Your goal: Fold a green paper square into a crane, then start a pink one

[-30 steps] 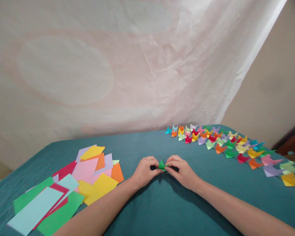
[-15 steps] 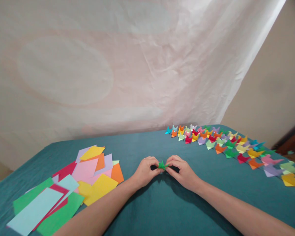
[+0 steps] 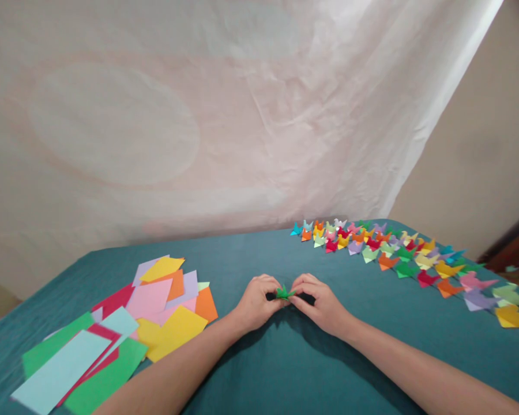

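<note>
A small green folded paper figure (image 3: pixel 283 293) sits between my two hands, just above the teal tablecloth (image 3: pixel 285 369). My left hand (image 3: pixel 256 301) pinches its left end with curled fingers. My right hand (image 3: pixel 318 301) pinches its right end the same way. Both forearms reach in from the bottom edge of the view.
Loose coloured paper sheets (image 3: pixel 125 323) lie in a pile at the left. Rows of several folded paper figures (image 3: pixel 398 253) in many colours run along the table's right side. A white cloth backdrop (image 3: pixel 177 115) hangs behind the table.
Both hands and the green figure have shifted very slightly toward me. The grip looks unchanged.
</note>
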Available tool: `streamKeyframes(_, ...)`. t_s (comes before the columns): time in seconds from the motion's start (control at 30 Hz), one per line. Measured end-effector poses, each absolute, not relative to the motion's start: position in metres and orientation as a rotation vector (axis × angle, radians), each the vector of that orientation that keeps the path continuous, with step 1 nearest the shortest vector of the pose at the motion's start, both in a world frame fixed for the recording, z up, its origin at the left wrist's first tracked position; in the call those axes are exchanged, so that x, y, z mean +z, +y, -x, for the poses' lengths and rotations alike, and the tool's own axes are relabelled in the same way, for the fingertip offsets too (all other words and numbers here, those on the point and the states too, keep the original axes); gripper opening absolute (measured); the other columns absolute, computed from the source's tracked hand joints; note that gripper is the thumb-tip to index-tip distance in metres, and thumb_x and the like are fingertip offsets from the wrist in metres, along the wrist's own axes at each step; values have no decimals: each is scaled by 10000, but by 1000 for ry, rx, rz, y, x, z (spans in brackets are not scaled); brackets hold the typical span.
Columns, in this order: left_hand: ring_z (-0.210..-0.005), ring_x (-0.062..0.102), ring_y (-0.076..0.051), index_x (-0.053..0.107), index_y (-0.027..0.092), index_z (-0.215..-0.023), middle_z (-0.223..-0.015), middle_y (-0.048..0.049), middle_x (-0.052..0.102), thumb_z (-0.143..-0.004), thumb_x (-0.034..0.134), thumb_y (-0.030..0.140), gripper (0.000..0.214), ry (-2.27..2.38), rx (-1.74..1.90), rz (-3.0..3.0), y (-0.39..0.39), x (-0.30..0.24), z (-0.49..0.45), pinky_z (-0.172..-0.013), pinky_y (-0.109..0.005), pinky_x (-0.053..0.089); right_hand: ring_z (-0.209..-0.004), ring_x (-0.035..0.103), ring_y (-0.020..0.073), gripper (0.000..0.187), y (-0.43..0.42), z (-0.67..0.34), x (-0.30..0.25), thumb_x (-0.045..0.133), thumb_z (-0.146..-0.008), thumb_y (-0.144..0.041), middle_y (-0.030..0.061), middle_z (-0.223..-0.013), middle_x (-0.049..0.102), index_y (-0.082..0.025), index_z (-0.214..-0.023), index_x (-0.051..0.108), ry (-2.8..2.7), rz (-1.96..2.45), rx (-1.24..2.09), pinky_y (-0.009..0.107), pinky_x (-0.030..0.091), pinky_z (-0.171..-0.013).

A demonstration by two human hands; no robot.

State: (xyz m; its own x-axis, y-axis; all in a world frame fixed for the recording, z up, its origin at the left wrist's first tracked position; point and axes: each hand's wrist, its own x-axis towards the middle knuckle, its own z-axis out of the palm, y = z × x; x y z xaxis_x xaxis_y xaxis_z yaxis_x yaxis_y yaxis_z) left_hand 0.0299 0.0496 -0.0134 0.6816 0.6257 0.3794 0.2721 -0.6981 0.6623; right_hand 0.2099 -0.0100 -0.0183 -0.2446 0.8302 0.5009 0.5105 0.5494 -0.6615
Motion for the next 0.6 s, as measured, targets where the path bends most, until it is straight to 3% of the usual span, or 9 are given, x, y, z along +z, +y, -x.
streamKeyframes(0.17,-812,565,-172,650,189,-791,-812,-15,651,-720,664,194,73,796,772,-2327,52,-18,-28,-788,-294,413,-805,526,168,78,-7,-212,-22,551,-831,-184,37,-810,577,-190,-786,614,-1890,1160,418,310,423,-746)
streamKeyframes(0.3,-966,521,-195,572,192,-1021,-1019,-47,604,-657,544,28,401,848,875,-2333,50,-18,-25,-871,-325,400,-801,521,171,91,-2,-217,-30,551,-824,-174,34,-808,572,-190,-747,596,-1884,1264,370,313,420,-746)
streamKeyframes(0.43,-971,517,-181,575,197,-919,-986,-28,606,-628,461,-6,373,797,884,-2326,49,-15,-25,-899,-322,388,-790,520,170,86,0,-219,-35,553,-817,-167,28,-798,574,-197,-750,596,-1931,1294,374,307,420,-734)
streamKeyframes(0.6,-957,522,-185,598,207,-872,-950,-18,619,-692,531,69,237,836,856,-2374,47,-15,-27,-900,-331,379,-798,525,173,77,1,-217,-36,559,-802,-152,27,-805,576,-204,-772,606,-1973,1296,341,307,417,-733)
